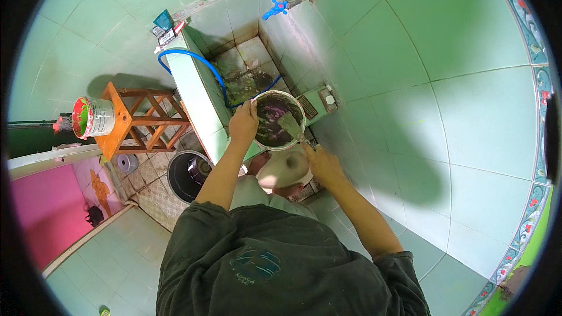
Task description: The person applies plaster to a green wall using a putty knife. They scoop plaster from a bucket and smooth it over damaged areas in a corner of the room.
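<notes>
A round white bucket [304, 116] stands in front of me, its inside coated with a dark, greyish-purple paste [268, 114]. My left hand [243, 123] is closed on the bucket's left rim. From the right side, my right hand [323, 165] grips the handle of a putty knife [289, 124]. The knife's wide flat blade, smeared with paste, reaches down into the bucket. Part of the paste is hidden behind the blade.
Left of the bucket runs a tiled ledge [202, 102] with a blue hose [218, 76] over it. A wooden stool [122, 122] bears a paint-stained tub [104, 118]. A black bucket [177, 180] stands on the floor. A blue-handled tap [276, 10] juts from the wall.
</notes>
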`<action>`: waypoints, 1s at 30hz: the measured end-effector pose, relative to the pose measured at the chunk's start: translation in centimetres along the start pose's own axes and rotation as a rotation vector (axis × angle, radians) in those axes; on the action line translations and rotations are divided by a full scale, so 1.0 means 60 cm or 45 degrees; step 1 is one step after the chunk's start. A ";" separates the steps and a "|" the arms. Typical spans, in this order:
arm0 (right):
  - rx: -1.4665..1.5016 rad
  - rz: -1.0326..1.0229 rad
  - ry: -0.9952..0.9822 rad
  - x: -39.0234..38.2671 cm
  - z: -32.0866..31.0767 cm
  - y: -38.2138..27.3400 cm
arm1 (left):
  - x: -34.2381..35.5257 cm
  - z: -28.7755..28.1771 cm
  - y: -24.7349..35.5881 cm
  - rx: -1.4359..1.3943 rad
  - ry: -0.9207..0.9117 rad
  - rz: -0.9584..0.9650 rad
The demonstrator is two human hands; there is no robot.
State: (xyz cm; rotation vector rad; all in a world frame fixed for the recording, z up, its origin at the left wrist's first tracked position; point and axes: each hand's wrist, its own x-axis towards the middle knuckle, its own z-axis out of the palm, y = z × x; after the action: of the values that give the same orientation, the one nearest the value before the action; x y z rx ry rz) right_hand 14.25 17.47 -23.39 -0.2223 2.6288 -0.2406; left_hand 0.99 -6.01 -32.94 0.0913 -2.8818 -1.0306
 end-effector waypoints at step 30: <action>1.690 0.407 -0.110 -0.035 0.058 -0.014 | -0.005 0.009 -0.005 0.029 0.134 0.076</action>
State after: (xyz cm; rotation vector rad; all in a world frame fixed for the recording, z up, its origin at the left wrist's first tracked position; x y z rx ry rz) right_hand 17.83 16.64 -25.27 0.6004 1.8512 -1.6514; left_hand 1.25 -5.88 -33.54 0.0589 -2.7841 -0.9533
